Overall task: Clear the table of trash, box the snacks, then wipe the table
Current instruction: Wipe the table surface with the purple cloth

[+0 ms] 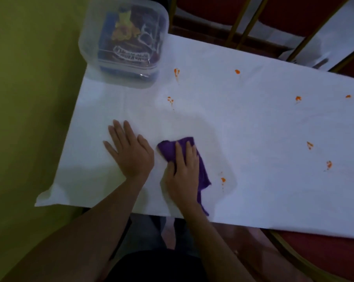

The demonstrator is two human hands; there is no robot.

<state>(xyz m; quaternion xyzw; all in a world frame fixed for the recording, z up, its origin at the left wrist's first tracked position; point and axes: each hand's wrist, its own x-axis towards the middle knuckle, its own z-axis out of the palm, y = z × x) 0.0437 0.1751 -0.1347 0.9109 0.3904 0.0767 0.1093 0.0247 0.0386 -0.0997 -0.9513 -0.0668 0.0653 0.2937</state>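
— What blocks the tabletop (253, 123)?

— Only the clear plastic container (124, 40) of snack packets, at the far left corner. The two hands (131, 151) take up the near left part, the right one pressing on a purple cloth (200, 171).

— And the rest?

— Open white surface from the middle out to the right, flat, with only small orange stains (237, 71) scattered across it. Chair frames (241, 23) stand just past the far edge.

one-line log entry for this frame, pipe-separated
phase: wiping | right hand: pressing purple cloth on table | left hand: flat on table | snack box: lidded, far left corner | orange stains: remain
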